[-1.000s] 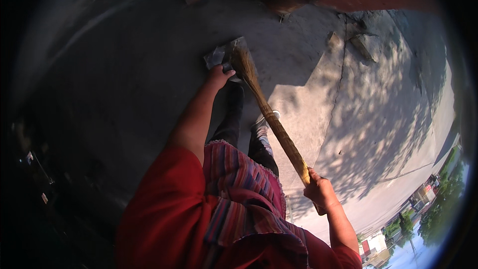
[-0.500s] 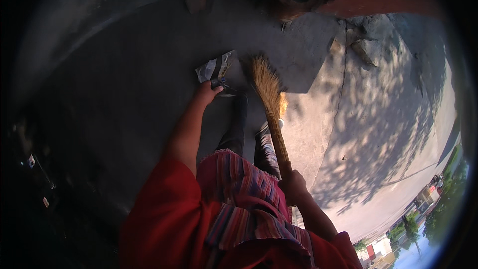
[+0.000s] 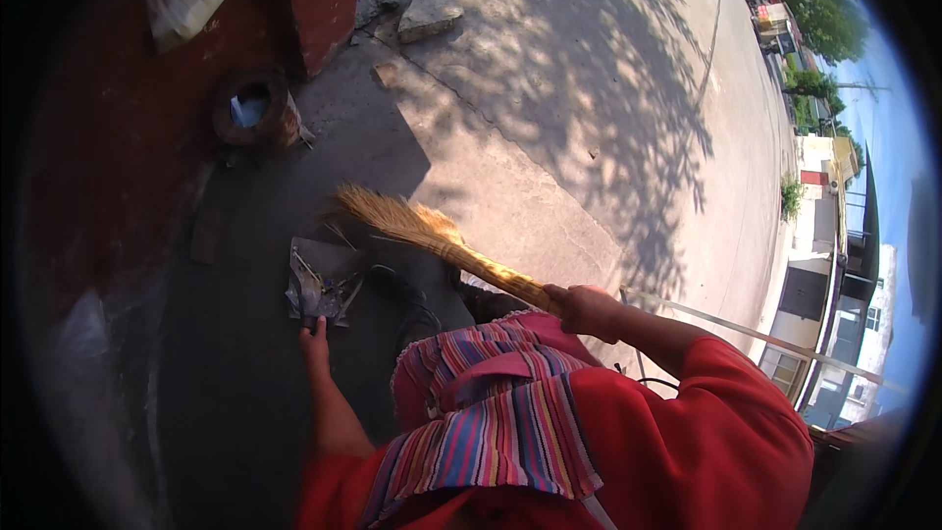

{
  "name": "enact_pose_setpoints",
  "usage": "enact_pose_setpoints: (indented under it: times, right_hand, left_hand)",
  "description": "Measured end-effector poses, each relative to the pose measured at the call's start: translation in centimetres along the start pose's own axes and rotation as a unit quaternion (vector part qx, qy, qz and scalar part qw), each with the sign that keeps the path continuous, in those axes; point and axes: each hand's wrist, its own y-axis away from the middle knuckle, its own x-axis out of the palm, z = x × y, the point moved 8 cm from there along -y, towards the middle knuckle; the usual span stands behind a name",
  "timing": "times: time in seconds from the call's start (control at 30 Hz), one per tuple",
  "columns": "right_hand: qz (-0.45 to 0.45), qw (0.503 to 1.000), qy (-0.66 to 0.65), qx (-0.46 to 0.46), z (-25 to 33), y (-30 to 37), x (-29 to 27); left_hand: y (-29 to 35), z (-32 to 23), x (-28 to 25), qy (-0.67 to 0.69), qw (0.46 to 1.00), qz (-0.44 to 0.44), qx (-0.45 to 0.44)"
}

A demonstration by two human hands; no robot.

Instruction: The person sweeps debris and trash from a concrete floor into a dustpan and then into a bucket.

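My right hand (image 3: 587, 314) is closed around the handle of a straw broom (image 3: 461, 253). The broom slants up and left, its bristles fanning out above my feet, close to the dustpan's far edge. Lower left, my left hand (image 3: 314, 336) grips a grey dustpan (image 3: 332, 255) by its short dark handle. Bits of litter, pale scraps and twig-like pieces lie in the pan. The pan is low, at or near the shaded ground; contact with the ground cannot be made out. A small gap separates the bristles from the litter.
A hollow round container (image 3: 232, 118) with something pale blue inside stands against a dark red wall (image 3: 108, 157). A white plastic bag (image 3: 182, 5) hangs at upper left. Broken concrete chunks (image 3: 429, 15) lie by the wall's corner. Sunlit pavement (image 3: 549, 196) stretches right, toward buildings (image 3: 834, 275).
My view has swung to the right, bringing the wall, bag and buildings into sight. The broom now slants further left, its bristles nearer the dustpan, whose litter shows more plainly. Both hands keep their grip.
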Motion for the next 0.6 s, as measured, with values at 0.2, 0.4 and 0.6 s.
enact_pose_setpoints:
  times: [0.2, 0.4, 0.6]
  right_hand:
    - [-0.1, 0.977, -0.186, 0.037, -6.9, 6.6, 5.3]
    - [-0.103, 0.947, -0.281, 0.117, -16.3, 7.6, 16.1]
    - [-0.143, 0.91, -0.36, 0.145, -23.7, 9.6, 29.8]
  left_hand:
    - [7.3, -9.0, -1.9, -0.017, 1.0, 0.005, -0.026]
    - [13.2, -18.6, -0.1, -0.038, 0.999, 0.0, -0.001]
    - [19.1, -27.7, 7.9, -0.048, 0.99, 0.049, 0.126]
